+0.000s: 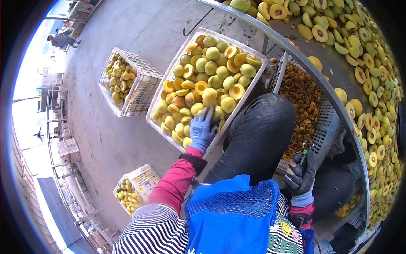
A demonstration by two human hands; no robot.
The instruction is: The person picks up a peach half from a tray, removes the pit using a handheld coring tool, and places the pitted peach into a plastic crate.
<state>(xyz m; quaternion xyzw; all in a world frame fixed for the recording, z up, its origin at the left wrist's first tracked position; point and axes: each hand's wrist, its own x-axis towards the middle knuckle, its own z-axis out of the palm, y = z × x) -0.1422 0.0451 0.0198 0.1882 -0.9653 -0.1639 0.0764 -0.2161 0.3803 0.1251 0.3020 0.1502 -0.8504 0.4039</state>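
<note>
My left hand (pixel 203 130), in a blue-grey work glove, reaches over the near edge of a white crate (pixel 153 123) heaped with yellow-green peaches (pixel 210 96), some whole-looking and some cut in half. Its fingers are stretched out and touch the fruit; no peach shows clearly inside them. Low on the right, my right hand (pixel 302 174), gloved in dark grey and blue, is closed around a small pitting tool (pixel 304 152) with a green collar and a thin metal tip pointing up. Beyond that tip lies a crate of brown peach pits (pixel 299 99).
A metal-edged table (pixel 292 31) piled with halved peaches (pixel 368 59) curves along the right. Two more fruit crates, one white (pixel 141 84) and one smaller (pixel 146 180), stand on the concrete floor at left. My knee (pixel 270 118) sits between crates. Another person (pixel 62 40) is far off.
</note>
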